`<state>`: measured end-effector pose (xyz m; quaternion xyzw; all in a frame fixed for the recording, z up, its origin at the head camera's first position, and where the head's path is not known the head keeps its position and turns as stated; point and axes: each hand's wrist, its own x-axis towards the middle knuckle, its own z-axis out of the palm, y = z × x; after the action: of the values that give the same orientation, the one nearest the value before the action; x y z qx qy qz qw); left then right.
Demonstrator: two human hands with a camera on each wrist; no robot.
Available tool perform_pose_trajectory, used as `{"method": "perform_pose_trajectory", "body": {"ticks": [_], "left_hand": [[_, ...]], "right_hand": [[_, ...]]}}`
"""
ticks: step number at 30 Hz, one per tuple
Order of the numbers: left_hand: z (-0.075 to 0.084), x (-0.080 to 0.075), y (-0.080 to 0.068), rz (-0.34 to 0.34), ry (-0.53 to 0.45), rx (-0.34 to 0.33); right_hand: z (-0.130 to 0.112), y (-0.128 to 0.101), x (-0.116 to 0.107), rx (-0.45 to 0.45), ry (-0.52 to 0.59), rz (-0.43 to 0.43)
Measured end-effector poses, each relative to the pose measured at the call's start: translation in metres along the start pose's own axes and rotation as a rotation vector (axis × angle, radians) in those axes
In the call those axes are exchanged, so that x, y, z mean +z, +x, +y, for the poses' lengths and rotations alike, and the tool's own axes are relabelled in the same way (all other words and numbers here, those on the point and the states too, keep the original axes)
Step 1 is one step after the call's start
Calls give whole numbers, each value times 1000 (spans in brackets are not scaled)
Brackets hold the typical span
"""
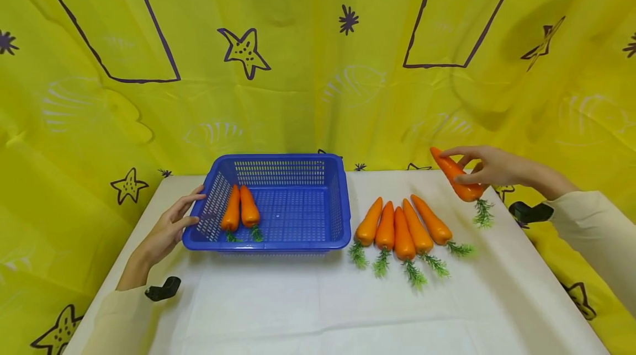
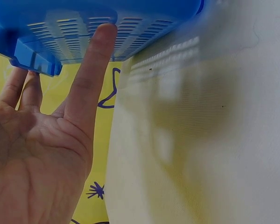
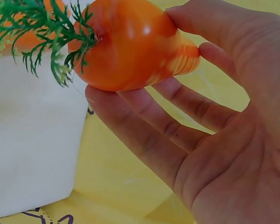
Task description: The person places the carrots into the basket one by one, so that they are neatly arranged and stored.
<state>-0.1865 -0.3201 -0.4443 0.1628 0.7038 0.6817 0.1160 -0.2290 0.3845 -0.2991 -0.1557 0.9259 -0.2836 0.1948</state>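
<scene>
High over the right side of the table, my right hand [image 1: 489, 166] pinches an orange carrot [image 1: 453, 175] between thumb and fingers. Its tip points up and left and its green feathery top hangs down; in the right wrist view the fingertips press on the carrot [image 3: 130, 42]. My left hand [image 1: 166, 232] touches the left side of a blue plastic basket [image 1: 265, 245], its fingers fairly straight. Up close in the left wrist view, one straight finger lies against the slotted wall of the basket [image 2: 144, 21]. Two carrots [image 1: 250, 207] lie side by side in the basket's left part.
Several carrots [image 1: 404, 233] lie fanned out on the white table [image 1: 318, 300] just right of the basket, green tops toward the front. A yellow curtain [image 1: 298, 106] with dark drawn stars hangs behind the table and along both sides.
</scene>
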Motion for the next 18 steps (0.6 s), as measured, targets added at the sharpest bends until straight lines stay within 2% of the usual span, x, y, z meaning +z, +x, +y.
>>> {"method": "perform_pose_trajectory", "body": {"ticks": [7,18], "left_hand": [[-2,-1,-1,-10,-18,17],[0,1,-1,-5,-15,9]], "right_hand": [[-9,7,1,-33,-10,-10],[-34,34,3,-70,73,-73]]}}
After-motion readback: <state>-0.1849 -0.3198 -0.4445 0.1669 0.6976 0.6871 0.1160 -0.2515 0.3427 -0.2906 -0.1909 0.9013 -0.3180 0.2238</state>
